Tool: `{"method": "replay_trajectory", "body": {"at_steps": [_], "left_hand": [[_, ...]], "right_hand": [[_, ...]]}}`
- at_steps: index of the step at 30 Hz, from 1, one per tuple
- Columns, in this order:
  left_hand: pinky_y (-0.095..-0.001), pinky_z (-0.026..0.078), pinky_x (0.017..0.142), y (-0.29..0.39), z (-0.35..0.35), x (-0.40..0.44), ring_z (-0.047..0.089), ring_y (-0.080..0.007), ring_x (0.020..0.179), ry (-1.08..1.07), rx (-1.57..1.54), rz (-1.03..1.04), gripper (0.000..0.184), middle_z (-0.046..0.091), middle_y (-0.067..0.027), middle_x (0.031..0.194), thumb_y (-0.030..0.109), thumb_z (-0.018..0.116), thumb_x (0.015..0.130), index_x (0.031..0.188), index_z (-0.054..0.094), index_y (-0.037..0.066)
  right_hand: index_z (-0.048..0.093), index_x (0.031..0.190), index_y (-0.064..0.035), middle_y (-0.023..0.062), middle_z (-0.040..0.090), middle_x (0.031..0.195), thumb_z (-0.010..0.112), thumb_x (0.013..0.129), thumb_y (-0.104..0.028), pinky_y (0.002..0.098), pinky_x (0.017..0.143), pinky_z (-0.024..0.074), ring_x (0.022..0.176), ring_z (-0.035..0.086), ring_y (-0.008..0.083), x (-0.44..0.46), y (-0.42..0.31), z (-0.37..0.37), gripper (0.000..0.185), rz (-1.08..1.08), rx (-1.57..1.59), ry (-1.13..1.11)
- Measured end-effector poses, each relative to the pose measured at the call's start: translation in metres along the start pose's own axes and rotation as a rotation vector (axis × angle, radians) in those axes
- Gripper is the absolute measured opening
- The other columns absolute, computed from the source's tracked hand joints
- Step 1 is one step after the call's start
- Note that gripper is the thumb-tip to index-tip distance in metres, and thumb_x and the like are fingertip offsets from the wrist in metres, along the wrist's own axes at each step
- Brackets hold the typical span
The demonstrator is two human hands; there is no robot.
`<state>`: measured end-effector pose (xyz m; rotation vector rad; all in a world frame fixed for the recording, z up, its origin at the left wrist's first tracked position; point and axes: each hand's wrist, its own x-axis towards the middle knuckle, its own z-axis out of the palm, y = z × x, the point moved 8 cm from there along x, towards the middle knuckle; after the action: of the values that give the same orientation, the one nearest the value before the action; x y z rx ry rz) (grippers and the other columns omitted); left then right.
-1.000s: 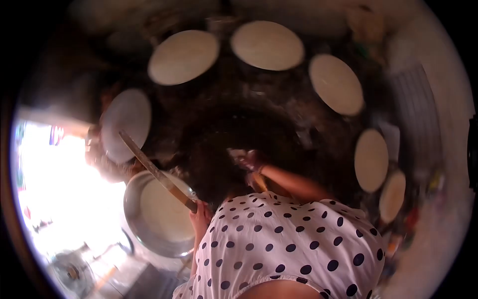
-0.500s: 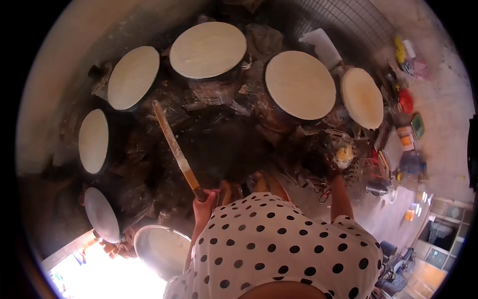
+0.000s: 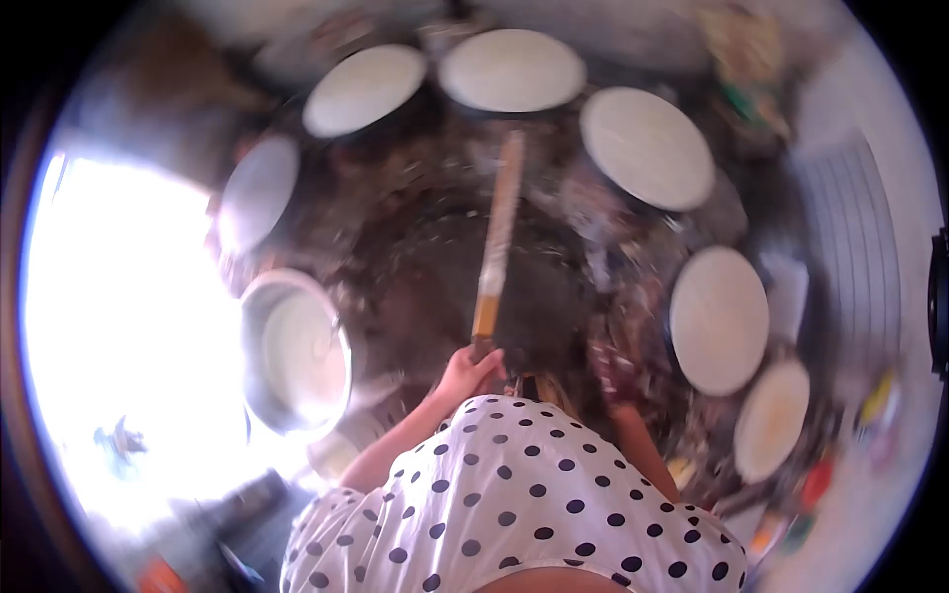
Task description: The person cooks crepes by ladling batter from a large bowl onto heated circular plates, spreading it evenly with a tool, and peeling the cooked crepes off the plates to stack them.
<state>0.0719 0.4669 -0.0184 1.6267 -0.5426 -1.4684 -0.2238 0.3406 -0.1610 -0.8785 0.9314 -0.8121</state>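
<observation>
My left hand (image 3: pixel 470 376) is closed round the dark handle end of a long flat wooden stick (image 3: pixel 501 219), a batten or turning spatula. Its far end points away from me, toward a round pan topped with a pale sheet (image 3: pixel 512 71). At my right side, my right hand (image 3: pixel 615 376) is smeared by motion and seems covered by something dark reddish, perhaps a glove or cloth. Its fingers cannot be made out. Close to it on the right stands another pale-topped round pan (image 3: pixel 720 321). A large pot of whitish liquid (image 3: pixel 297 346) sits left of my left hand.
Several round pans on dark supports curve around me, including an upper-right pan (image 3: pixel 647 148) and an upper-left pan (image 3: pixel 366 91). A browned flatbread (image 3: pixel 772 420) lies at far right. Strong light comes from a bright opening (image 3: pixel 133 326) on the left.
My view has turned left, so the pans have shifted rightward and the large pot is fully visible. The wooden stick now points nearly straight ahead. My right hand has left the basket-like item.
</observation>
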Motion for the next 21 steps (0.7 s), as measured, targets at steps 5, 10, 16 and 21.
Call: {"method": "replay_trajectory", "body": {"at_steps": [5,10,16,21], "left_hand": [[-0.0295,0.047,0.062,-0.021,-0.072,0.003,0.06,-0.0188,0.068,0.172,0.142,0.123,0.037,0.064,-0.0114,0.08,0.038,0.064,0.086,0.091,0.062,0.002],[-0.0355,0.048,0.08,-0.076,-0.217,-0.059,0.06,-0.0283,0.093,0.892,0.208,0.252,0.026,0.062,-0.0104,0.095,0.026,0.066,0.082,0.099,0.065,0.007],[-0.0355,0.05,0.072,-0.27,-0.38,-0.008,0.06,-0.0262,0.079,1.271,-0.681,-0.252,0.038,0.063,-0.0151,0.09,0.033,0.059,0.086,0.097,0.058,-0.003],[-0.0282,0.041,0.043,-0.289,-0.404,0.086,0.051,-0.0153,0.05,0.896,-2.342,0.298,0.017,0.052,-0.0031,0.065,0.019,0.051,0.092,0.086,0.05,0.004]], "right_hand": [[0.055,0.12,-0.0001,0.0144,0.064,0.095,0.059,0.089,-0.012,0.0303,0.068,0.0527,0.079,0.064,0.0181,0.052,-0.024,0.366,0.034,0.028,-0.427,-0.771],[0.057,0.111,-0.0077,0.002,0.058,0.069,0.056,0.09,-0.01,0.0236,0.037,0.0387,0.044,0.05,0.0088,0.046,-0.025,0.426,0.021,0.527,-0.486,-0.679],[0.045,0.124,-0.0095,0.0019,0.062,0.086,0.056,0.091,-0.013,0.0227,0.037,0.0398,0.047,0.053,0.0081,0.033,-0.066,0.444,0.035,0.268,-0.984,-0.837],[0.054,0.12,-0.0059,0.0052,0.06,0.069,0.055,0.092,-0.024,0.0239,0.04,0.0436,0.045,0.054,0.0091,0.064,-0.001,0.551,0.033,0.419,-1.284,-0.912]]}}
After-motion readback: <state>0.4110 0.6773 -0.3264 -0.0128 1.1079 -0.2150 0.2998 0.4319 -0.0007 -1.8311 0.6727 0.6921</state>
